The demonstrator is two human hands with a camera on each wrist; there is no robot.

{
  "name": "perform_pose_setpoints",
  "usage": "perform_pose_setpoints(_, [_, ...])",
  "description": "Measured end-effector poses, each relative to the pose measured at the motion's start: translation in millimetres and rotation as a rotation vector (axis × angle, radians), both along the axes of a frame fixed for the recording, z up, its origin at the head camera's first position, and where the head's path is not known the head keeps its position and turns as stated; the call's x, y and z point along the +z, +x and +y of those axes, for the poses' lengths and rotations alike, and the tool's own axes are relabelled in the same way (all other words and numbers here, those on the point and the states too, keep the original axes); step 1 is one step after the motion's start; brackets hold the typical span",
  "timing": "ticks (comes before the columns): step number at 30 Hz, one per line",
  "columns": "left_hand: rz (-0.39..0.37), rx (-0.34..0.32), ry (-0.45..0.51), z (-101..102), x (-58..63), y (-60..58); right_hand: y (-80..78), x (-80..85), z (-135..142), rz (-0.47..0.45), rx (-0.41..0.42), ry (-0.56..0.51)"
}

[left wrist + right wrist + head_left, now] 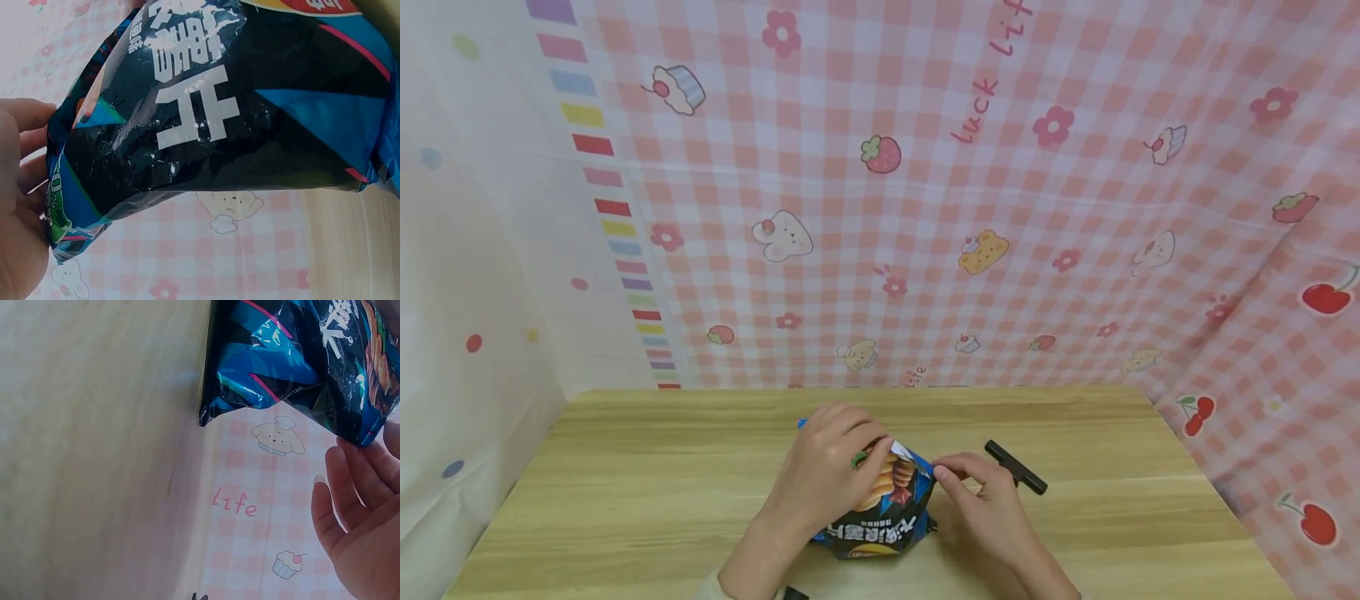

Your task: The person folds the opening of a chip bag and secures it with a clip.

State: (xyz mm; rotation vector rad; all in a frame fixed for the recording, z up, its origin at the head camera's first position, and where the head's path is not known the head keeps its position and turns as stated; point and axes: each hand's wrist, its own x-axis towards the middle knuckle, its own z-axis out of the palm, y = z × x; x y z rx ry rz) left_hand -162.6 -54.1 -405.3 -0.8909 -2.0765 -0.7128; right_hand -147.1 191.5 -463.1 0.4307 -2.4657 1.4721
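A shiny black and blue potato chip bag (880,508) stands on the table, its printed front facing my body. My left hand (827,467) grips the bag's upper left part. In the left wrist view, the fingers of that hand lie behind the bag's edge (59,181). At the top right corner of the bag, my right hand (985,500) pinches the wrapper between thumb and fingers. From the right wrist view, this corner (365,434) meets the fingertips, with the little finger held apart from it. The left hand covers part of the bag's top edge.
A black bar-shaped object (1015,467) lies on the wood-grain table (662,475) just beyond the right hand. Behind the table hangs a pink checked cloth (925,208), with a white cloth (475,250) at the left. A small black piece (795,593) shows at the bottom edge.
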Motion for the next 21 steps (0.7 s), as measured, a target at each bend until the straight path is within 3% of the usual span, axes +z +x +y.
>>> perform_pose_setpoints(21, [-0.136,0.075,-0.079,-7.8,5.9,2.0,-1.8,2.9,-5.9,-0.059,0.013,0.022])
